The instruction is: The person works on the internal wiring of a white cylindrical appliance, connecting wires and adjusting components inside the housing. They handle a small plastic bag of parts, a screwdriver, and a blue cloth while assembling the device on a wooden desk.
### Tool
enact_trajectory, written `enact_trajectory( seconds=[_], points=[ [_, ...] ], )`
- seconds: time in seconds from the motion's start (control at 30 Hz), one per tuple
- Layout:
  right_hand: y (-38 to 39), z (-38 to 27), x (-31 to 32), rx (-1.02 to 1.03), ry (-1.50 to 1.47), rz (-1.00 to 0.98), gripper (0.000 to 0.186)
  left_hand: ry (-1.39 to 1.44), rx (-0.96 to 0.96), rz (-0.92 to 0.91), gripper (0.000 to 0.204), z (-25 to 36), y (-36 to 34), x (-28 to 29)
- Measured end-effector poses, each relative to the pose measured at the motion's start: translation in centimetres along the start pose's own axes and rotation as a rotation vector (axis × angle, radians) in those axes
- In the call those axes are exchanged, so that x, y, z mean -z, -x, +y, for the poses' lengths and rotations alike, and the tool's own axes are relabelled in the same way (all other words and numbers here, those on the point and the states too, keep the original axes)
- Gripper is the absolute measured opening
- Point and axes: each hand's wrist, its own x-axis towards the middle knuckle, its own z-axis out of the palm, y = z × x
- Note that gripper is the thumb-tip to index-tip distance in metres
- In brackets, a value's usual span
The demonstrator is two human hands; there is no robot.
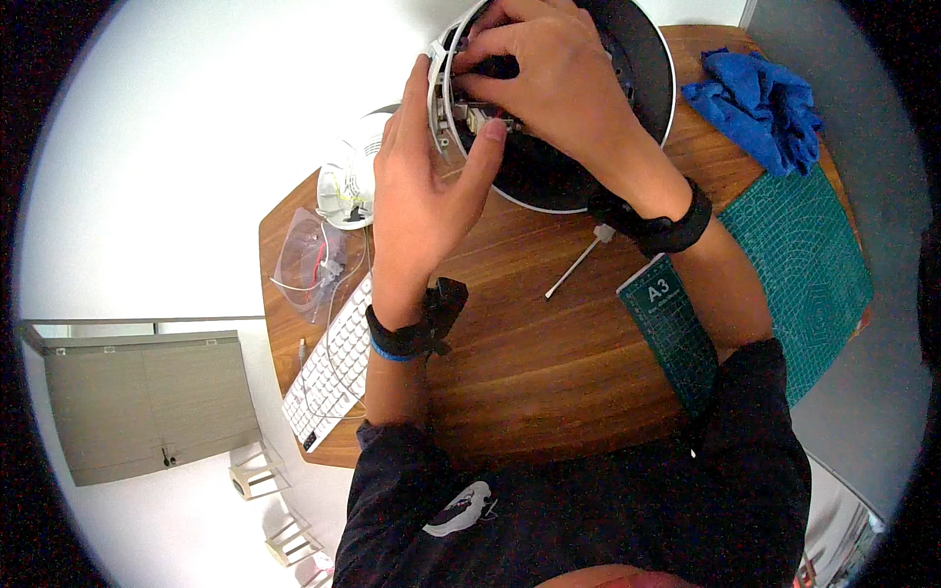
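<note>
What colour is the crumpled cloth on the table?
The cloth is bright blue, seen best in the head view.

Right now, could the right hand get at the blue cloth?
Likely yes: nothing covers the blue cloth, and the gap to it looks free, though the right hand, reaching into the round black housing, would first have to come out.

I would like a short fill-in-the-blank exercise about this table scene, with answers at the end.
The crumpled cloth is ____.
The white keyboard lies on the person's ____ side.
The right hand reaches into a round, ____-rimmed housing.
The table is made of brown ____-grained material.

Blue; left; white; wood.
</note>
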Motion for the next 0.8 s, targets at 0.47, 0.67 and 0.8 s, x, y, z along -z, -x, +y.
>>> enact_trajectory(
  seconds=[0.47, 0.67, 0.8],
  points=[
    [0.14, -0.09, -0.25, 0.059, 0.073, -0.013, 0.014, 0.026, 0.018, -0.012, 0.079, -0.11, -0.06, 0.21],
    [0.03, 0.45, -0.57, 0.038, 0.080, -0.064, 0.015, 0.024, 0.009, -0.012, 0.079, -0.18, -0.07, 0.13],
    [-0.04, 0.54, -0.19, 0.027, 0.039, -0.096, 0.017, 0.010, -0.022, -0.010, 0.079, -0.20, -0.10, 0.21]
  ],
)
